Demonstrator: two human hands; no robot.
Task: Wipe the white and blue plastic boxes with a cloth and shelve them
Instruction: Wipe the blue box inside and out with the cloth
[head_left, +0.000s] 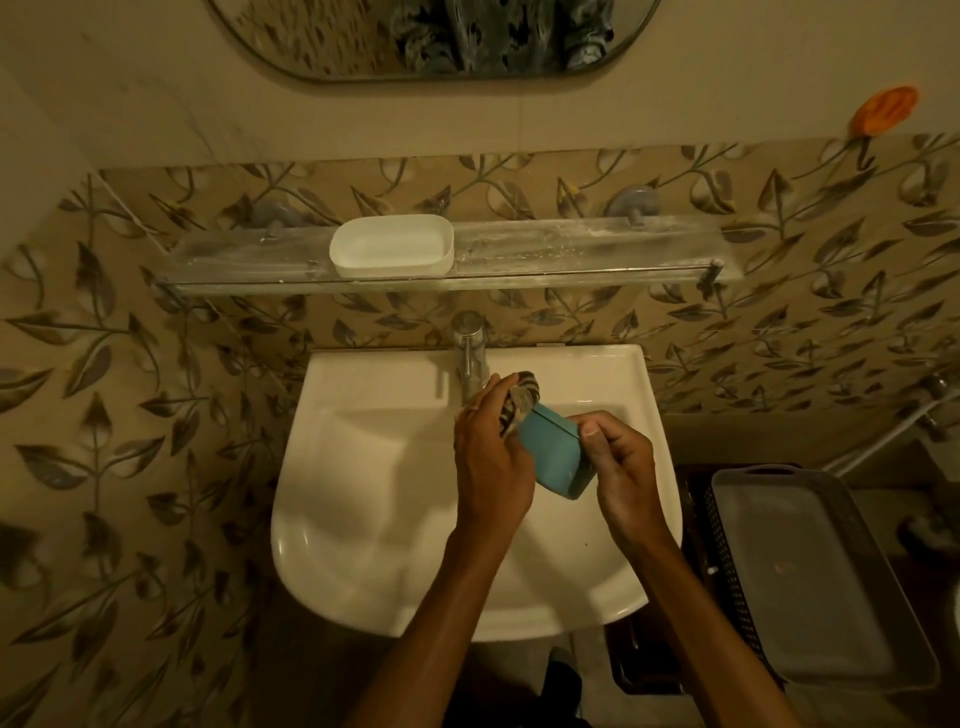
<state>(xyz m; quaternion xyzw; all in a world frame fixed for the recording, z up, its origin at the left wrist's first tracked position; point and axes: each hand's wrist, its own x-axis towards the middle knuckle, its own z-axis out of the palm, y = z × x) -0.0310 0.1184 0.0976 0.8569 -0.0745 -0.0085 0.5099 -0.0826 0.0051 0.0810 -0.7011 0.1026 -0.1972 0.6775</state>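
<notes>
Over the white sink (363, 519) I hold a blue plastic box (556, 457), tilted on its side. My right hand (618, 467) grips its right edge, thumb on the rim. A striped black-and-white cloth (519, 405) is bunched in my left hand (488, 457) and pressed against the box's upper left side. The white plastic box (392, 245) stands upright on the glass shelf (571, 249) above the tap, left of the shelf's middle.
A chrome tap (470, 353) rises at the sink's back, just behind my left hand. A grey tray (810, 577) rests on a dark basket at the lower right. A mirror (431, 36) hangs above. An orange item (883, 111) sticks to the wall.
</notes>
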